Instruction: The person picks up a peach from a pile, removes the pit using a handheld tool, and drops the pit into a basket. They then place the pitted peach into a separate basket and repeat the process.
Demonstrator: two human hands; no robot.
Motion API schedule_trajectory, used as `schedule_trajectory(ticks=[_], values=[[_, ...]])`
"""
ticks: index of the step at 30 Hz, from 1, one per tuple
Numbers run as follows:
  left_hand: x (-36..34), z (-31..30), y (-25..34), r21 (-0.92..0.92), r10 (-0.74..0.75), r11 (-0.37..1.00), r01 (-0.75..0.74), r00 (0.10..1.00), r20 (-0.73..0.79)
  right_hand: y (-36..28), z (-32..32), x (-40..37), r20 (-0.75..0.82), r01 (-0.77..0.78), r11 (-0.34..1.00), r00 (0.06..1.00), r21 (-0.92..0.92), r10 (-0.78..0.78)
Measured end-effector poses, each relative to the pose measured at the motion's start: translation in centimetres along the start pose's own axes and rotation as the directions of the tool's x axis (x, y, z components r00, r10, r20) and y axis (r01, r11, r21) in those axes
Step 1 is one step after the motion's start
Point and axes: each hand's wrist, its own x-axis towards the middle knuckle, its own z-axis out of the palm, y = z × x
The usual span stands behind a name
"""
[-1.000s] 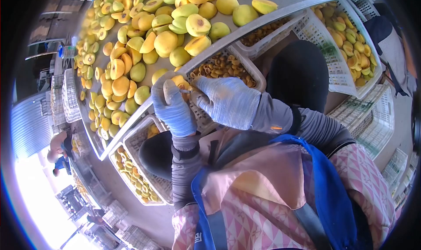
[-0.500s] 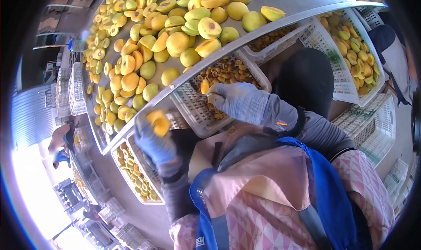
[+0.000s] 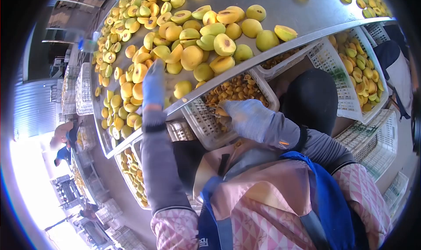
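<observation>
My left hand (image 3: 153,86), in a blue-grey glove, reaches over the table's edge to the heap of yellow-green stone fruit (image 3: 191,57). It is blurred, its fingers stretched out beside the fruit halves, with nothing visibly held. Many fruits are cut, some showing brown stones. My right hand (image 3: 252,119), gloved too, is closed above a white crate (image 3: 210,135) under the table rim. A small orange-brown piece (image 3: 220,111) shows at its fingertips; what the fist holds cannot be made out. Brown fruit stones (image 3: 237,88) fill much of that crate.
The metal table (image 3: 280,13) has a raised rim. Below it, left, a crate of fruit halves (image 3: 131,169) stands; another fruit-filled crate (image 3: 362,74) is at the right. Stacked white crates (image 3: 372,136) sit on the floor. Another person (image 3: 63,138) is at far left.
My left hand has moved up from the table's rim onto the fruit heap, and the yellow piece it held is gone from it. My right hand has shifted slightly down and right over the crate.
</observation>
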Motion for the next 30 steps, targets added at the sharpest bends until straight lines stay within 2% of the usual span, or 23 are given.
schedule_trajectory(ticks=[2, 3, 4, 5, 6, 7, 8, 9, 11, 12, 14, 15, 17, 18, 19, 21, 23, 24, 25, 26, 28, 29, 30], values=[[7.2, 2.6, -1.7, -0.012, -0.015, 1.000, 0.016, 0.998, 0.058, 0.1, -0.4, 0.1, 0.044, -0.052, 0.998, 0.998, 0.022, 0.051], [12.8, 2.4, -5.2, 0.364, 0.283, 0.883, -0.298, 0.954, 0.094, -0.1, -0.7, 0.2, 0.043, -0.060, 0.998, 0.997, 0.022, 0.059], [15.6, 2.2, -7.3, 0.654, 0.518, 0.541, -0.529, 0.822, 0.236, -0.4, -1.0, 0.2, 0.059, -0.070, 0.997, 0.996, 0.042, 0.068], [12.9, 2.9, -5.0, 0.654, 0.515, 0.541, -0.529, 0.823, 0.240, -0.6, -1.3, 0.2, 0.077, -0.078, 0.995, 0.994, 0.065, 0.073], [9.7, 3.6, -3.0, 0.314, 0.302, 0.900, -0.304, 0.952, 0.054, -0.6, -1.4, 0.1, 0.078, -0.079, 0.994, 0.994, 0.069, 0.074], [6.0, 4.1, -0.8, -0.129, 0.000, 0.992, -0.002, 1.000, -0.016, -0.6, -1.5, 0.1, 0.043, -0.058, 0.991, 0.998, 0.117, 0.053], [4.0, 4.1, -0.1, -0.311, -0.025, 0.950, 0.005, 0.998, -0.059, -0.7, -1.5, 0.0, 0.004, -0.033, 0.986, 0.999, 0.163, 0.032], [2.9, 3.6, 0.0, -0.308, -0.023, 0.951, 0.004, 0.998, -0.058, -0.6, -1.4, 0.1, 0.001, -0.032, 0.986, 0.999, 0.166, 0.032], [0.6, 2.7, -0.1, -0.464, 0.194, 0.869, -0.170, 0.981, 0.004, -0.7, -1.0, 0.3, -0.250, 0.091, 0.969, 0.968, 0.231, -0.031], [-0.8, 2.2, -0.1, -0.462, 0.190, 0.871, -0.167, 0.982, 0.005, -0.9, -0.9, 0.4, -0.248, 0.088, 0.968, 0.968, 0.234, -0.029], [-4.4, 1.7, 0.2, -0.351, 0.120, 0.935, -0.046, 0.974, 0.192, -1.2, -0.9, 0.7, -0.386, 0.175, 0.914, 0.922, 0.367, -0.022], [-6.5, 2.4, 0.0, -0.397, 0.162, 0.915, -0.069, 0.965, 0.206, -1.4, -0.9, 0.8, -0.384, 0.169, 0.914, 0.923, 0.369, -0.015], [-9.6, 3.1, -0.2, -0.379, 0.102, 0.925, 0.004, 0.961, 0.258, -1.7, -0.8, 0.8, -0.442, 0.230, 0.889, 0.896, 0.396, -0.035], [-10.6, 3.6, -0.2, -0.382, 0.099, 0.924, 0.010, 0.959, 0.264, -1.6, -0.6, 0.8, -0.439, 0.226, 0.898, 0.898, 0.378, -0.041], [-11.4, 4.2, -0.2, -0.481, 0.156, 0.876, -0.025, 0.960, 0.234, -1.7, -0.6, 0.7, -0.438, 0.220, 0.902, 0.898, 0.373, -0.038], [-12.1, 4.8, -0.7, -0.575, 0.209, 0.816, -0.059, 0.958, 0.197, -2.2, -1.0, 0.6, -0.238, 0.051, 0.728, 0.959, 0.684, 0.156], [-12.1, 5.2, -2.6, -0.550, 0.323, 0.803, -0.230, 0.943, 0.076, -2.9, -1.5, 0.4, -0.177, 0.010, 0.675, 0.968, 0.738, 0.179], [-12.1, 5.4, -3.2, -0.550, 0.319, 0.803, -0.229, 0.945, 0.072, -3.1, -1.4, 0.3, -0.077, -0.059, 0.584, 0.976, 0.810, 0.204], [-11.6, 5.7, -3.7, -0.650, 0.299, 0.732, -0.207, 0.954, 0.034, -3.2, -1.4, 0.3, 0.023, -0.129, 0.486, 0.976, 0.864, 0.218], [-11.3, 5.9, -3.9, -0.739, 0.276, 0.647, -0.186, 0.961, -0.001, -3.1, -1.1, 0.2, 0.024, -0.130, 0.487, 0.976, 0.864, 0.218], [-10.9, 6.0, -4.1, -0.739, 0.243, 0.653, -0.165, 0.970, -0.002, -2.7, -0.5, 0.1, -0.288, 0.152, 0.782, 0.957, 0.605, 0.037], [-10.8, 6.0, -4.0, -0.737, 0.210, 0.660, -0.144, 0.978, -0.003, -2.7, -0.5, -0.1, -0.283, 0.149, 0.781, 0.958, 0.606, 0.038], [-10.9, 6.2, -3.8, -0.761, 0.149, 0.635, -0.129, 0.988, -0.044, -2.9, -0.7, -0.1, -0.311, 0.150, 0.847, 0.950, 0.511, 0.019]])
